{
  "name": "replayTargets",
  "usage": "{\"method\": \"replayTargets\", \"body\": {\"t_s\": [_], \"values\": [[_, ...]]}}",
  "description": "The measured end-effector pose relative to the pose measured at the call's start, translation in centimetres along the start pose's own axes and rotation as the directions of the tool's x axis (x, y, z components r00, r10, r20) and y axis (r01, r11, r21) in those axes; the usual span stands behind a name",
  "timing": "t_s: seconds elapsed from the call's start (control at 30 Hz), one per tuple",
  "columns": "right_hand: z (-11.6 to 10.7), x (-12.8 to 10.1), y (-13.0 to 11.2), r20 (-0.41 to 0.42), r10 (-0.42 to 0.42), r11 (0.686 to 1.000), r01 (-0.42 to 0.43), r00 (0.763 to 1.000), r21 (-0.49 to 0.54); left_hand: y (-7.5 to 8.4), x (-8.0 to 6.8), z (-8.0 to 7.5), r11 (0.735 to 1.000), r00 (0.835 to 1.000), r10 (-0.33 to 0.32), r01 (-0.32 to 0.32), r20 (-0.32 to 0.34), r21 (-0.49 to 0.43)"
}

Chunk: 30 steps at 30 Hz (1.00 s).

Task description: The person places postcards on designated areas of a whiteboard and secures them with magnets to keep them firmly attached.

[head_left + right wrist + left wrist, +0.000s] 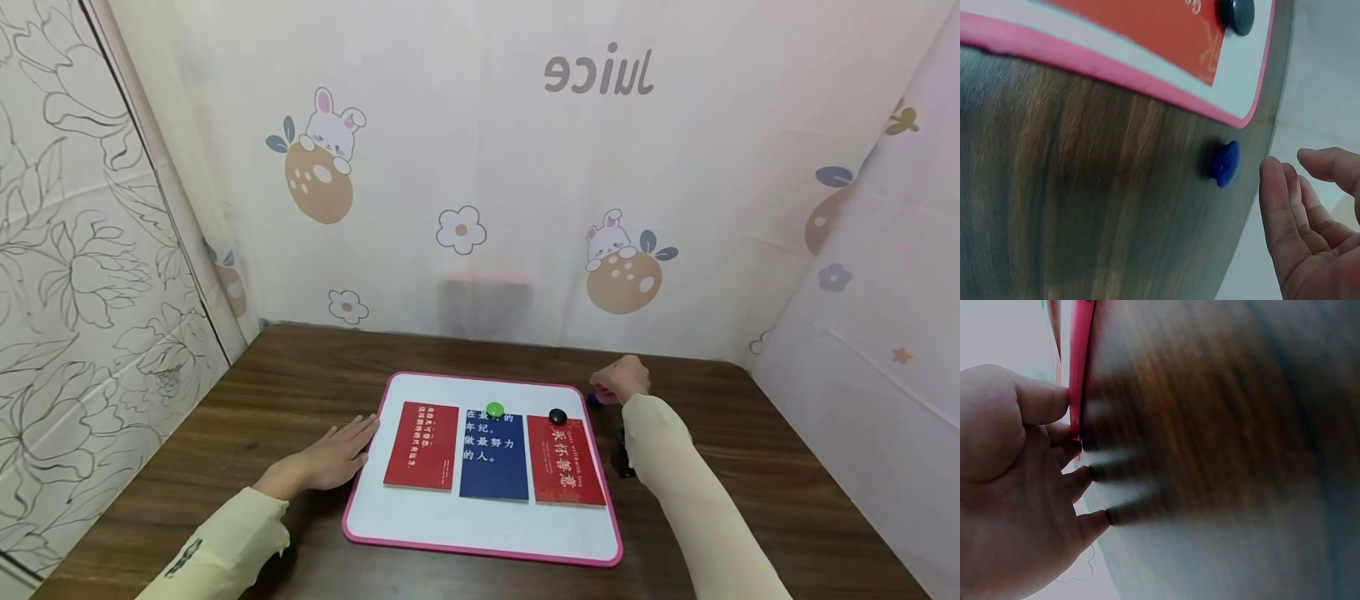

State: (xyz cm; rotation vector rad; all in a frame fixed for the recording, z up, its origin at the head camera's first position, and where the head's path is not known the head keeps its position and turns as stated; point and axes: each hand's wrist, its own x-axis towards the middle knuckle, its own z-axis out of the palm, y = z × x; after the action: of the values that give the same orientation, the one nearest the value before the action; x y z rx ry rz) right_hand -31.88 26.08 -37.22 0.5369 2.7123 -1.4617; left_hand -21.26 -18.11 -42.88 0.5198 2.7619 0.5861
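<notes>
Pink-rimmed white magnetic board (420,523) lies closest to me on the dark wood counter (750,467), its long axis running from the counter's left edge toward its right edge. Three cards lie on it side by side: a red card (422,445) on the left, a blue card (493,457) in the middle under a round green magnet (495,409), and a second red card (565,460) on the right under a round black magnet (557,416).

My left hand (330,457) rests flat on the counter, fingers straight and spread, fingertips touching the board's left rim (1079,369). It holds nothing.

My right hand (621,379) is beyond the board's far right corner, toward the counter's back edge. Its fingers (1282,206) are loosely bent and apart, clamped on nothing. A small blue round magnet (1227,164) sits on the bare counter just off that corner, just beside my right fingertips but not touching them. It lies between the board's corner and my right hand, so my right hand is by far the nearer one; my left is well apart, across the board's whole length.

A small black object (621,454) sits by the board's right rim, partly hidden by my right sleeve.
</notes>
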Motion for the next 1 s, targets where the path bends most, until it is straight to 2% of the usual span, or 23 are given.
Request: {"method": "replayTargets", "body": {"t_s": [0.23, 0.47, 1.0], "values": [[-0.6, 0.4, 1.1, -0.008, 0.012, 1.0, -0.012, 1.0, -0.01, -0.1, 0.1, 0.0, 1.0, 1.0, 0.001, -0.001, -0.003, 0.003], [-0.7, 0.8, 1.8, 0.001, 0.07, 0.997, -0.07, 0.998, -0.033, 0.1, 0.0, 0.0, 1.0, 1.0, -0.008, 0.008, 0.005, 0.003], [-0.5, 1.3, 3.7, 0.038, 0.113, 0.994, -0.112, 0.993, -0.004, 0.2, -0.2, 0.1, 1.0, 1.0, -0.001, 0.001, -0.013, -0.011]]}}
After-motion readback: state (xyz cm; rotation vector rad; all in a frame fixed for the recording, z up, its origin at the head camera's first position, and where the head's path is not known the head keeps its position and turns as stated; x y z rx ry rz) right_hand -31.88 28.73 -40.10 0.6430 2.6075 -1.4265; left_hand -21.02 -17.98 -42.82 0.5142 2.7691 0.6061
